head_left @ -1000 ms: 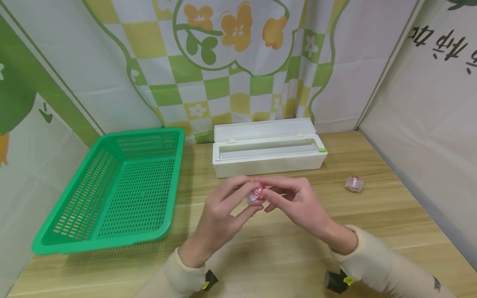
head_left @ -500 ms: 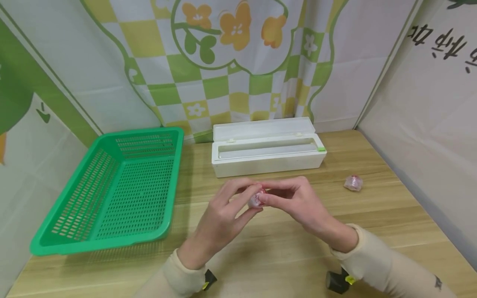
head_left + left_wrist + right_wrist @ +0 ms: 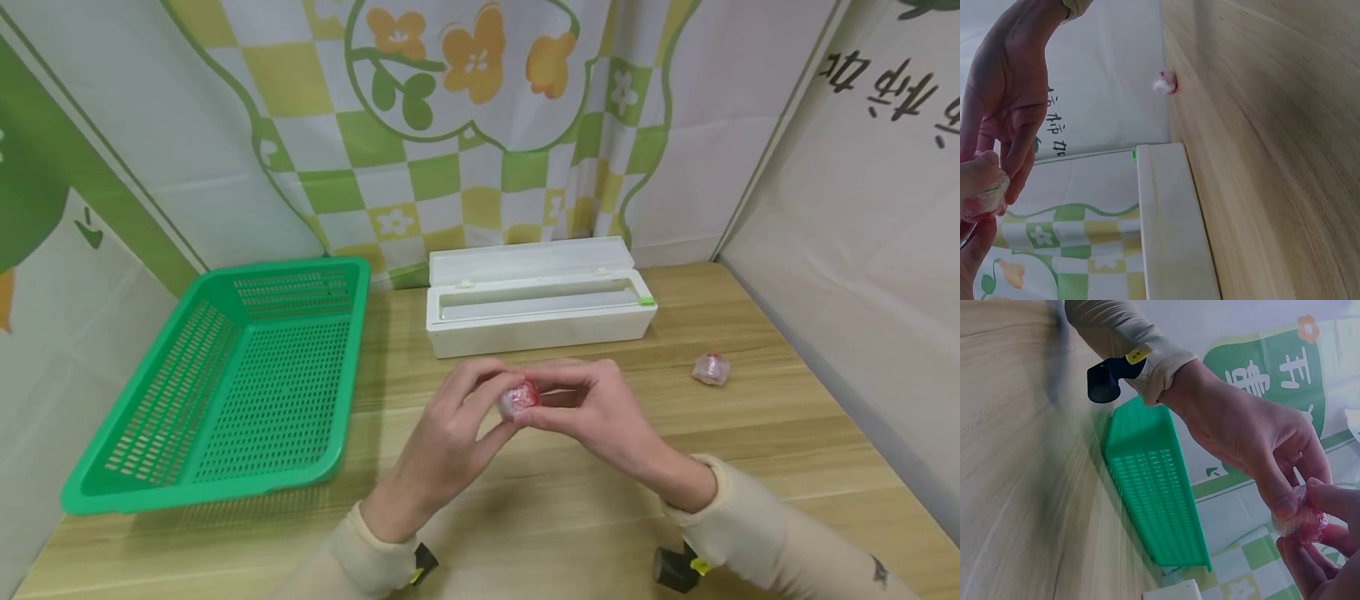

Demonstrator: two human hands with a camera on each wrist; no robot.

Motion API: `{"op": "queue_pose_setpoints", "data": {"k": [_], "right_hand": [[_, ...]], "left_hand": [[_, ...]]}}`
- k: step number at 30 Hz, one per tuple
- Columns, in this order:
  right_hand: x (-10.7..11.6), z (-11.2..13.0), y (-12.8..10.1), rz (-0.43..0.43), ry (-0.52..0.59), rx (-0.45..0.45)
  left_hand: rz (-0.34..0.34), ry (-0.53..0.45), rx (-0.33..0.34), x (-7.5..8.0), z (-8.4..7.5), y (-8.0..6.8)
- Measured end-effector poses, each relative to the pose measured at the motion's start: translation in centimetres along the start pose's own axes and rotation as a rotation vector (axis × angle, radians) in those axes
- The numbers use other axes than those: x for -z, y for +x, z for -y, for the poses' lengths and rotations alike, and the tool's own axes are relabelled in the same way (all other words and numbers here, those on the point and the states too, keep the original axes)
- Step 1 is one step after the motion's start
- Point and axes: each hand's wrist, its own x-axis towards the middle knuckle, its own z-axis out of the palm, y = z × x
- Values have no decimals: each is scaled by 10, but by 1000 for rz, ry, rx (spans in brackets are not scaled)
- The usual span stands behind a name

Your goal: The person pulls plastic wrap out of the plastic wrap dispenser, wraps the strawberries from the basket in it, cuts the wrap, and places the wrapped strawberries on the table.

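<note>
In the head view, a small round red thing in crinkled clear plastic film (image 3: 519, 401) is held up between both hands over the table. My left hand (image 3: 450, 437) pinches it from the left, thumb below and fingers above. From the right, my right hand (image 3: 611, 421) grips its other side with thumb and fingertips. The right wrist view shows the film (image 3: 1302, 519) bunched between both hands' fingertips. Fingers partly hide the thing. A similar film-wrapped ball (image 3: 711, 369) lies on the table to the right, behind my right hand.
A long white box (image 3: 540, 336) with its lid raised stands at the back, a slot along its top. At left is a green perforated basket (image 3: 358, 333). A patterned curtain (image 3: 450, 179) and pale walls enclose the wooden table (image 3: 795, 467).
My right thumb has slid down from the front of the wrapped thing to its lower edge, baring more of its red side. Both hands keep hold of it; the box, basket and other ball stay put.
</note>
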Motion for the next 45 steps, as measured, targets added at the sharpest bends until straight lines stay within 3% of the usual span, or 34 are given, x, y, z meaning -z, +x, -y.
{"op": "queue_pose_setpoints", "data": {"k": [9, 14, 19, 27, 31, 36, 41, 45], "right_hand": [[3, -5, -1, -27, 6, -42], [7, -6, 0, 12, 58, -159], [10, -7, 1, 50, 134, -244], [24, -13, 0, 76, 183, -191], [44, -12, -4, 85, 167, -135], [79, -10, -12, 97, 140, -129], [120, -16, -20, 105, 80, -126], [154, -28, -30, 65, -44, -174]], "left_hand": [[10, -89, 48, -4, 1, 1], [18, -244, 95, -3, 4, 0], [40, -290, 109, -3, 6, 0], [64, -331, 173, -1, 7, 7], [50, -269, 251, 3, 13, 9], [75, -85, 364, 3, 31, 10], [171, 82, 494, 0, 49, 11], [285, 204, 594, -5, 61, 10]]}}
